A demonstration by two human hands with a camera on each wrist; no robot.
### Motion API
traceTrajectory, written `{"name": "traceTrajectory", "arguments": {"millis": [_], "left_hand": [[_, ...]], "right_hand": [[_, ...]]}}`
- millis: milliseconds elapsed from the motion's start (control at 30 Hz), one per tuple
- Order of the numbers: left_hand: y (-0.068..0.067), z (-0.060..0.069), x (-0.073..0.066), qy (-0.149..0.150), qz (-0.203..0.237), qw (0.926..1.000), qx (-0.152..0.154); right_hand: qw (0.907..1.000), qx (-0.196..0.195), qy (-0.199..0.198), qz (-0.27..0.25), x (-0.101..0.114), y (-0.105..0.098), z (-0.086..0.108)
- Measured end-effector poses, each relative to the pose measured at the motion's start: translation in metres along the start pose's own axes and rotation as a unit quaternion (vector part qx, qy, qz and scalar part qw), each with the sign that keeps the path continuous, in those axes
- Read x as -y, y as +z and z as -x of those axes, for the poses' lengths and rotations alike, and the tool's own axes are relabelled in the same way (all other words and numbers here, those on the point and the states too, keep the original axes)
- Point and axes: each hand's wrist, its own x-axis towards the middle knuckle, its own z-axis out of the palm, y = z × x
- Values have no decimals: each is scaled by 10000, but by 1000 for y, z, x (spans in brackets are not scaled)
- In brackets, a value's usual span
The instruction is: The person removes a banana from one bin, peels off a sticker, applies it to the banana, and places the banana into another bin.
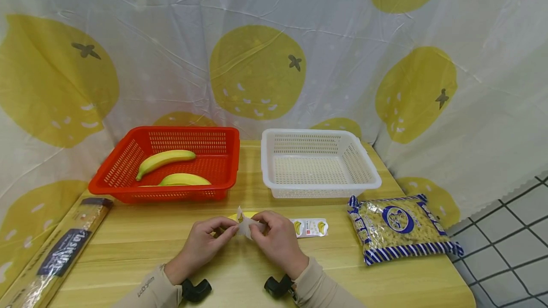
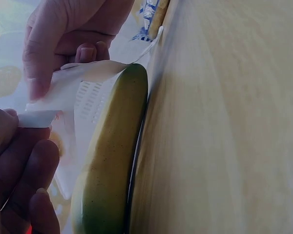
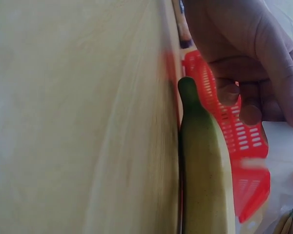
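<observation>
Both hands meet at the middle of the table over a small white label sheet (image 1: 245, 226). My left hand (image 1: 210, 241) pinches a small white flap (image 2: 36, 118) at its edge. The right hand (image 1: 278, 241) holds the larger part of the sheet between thumb and fingers. A yellow banana (image 2: 112, 156) with greenish ends lies on the table just behind the hands, mostly covered by them in the head view. Beside the right hand is a white strip (image 1: 312, 227) printed with bananas. Only a sliver of the right hand shows in the right wrist view.
A red basket (image 1: 233, 165) with bananas (image 1: 164, 159) stands at the back left, a white basket (image 1: 321, 187) at the back right. A bag of pasta (image 1: 400, 227) lies on the right, a long spaghetti pack (image 1: 64, 251) on the left. A patterned curtain (image 1: 334, 75) hangs behind.
</observation>
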Motion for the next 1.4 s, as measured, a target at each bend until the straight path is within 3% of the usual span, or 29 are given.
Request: {"name": "traceTrajectory", "arguments": {"millis": [233,633,1400], "left_hand": [[0,0,0,-27,-33,10000,34],[1,1,1,-92,-27,9999,45],[0,0,-5,-107,-91,9999,-9]], "right_hand": [[9998,118,107,-108,0,0,1],[9996,-147,-112,205,-3,2,1],[9985,-245,-91,473,0,-2,-1]]}}
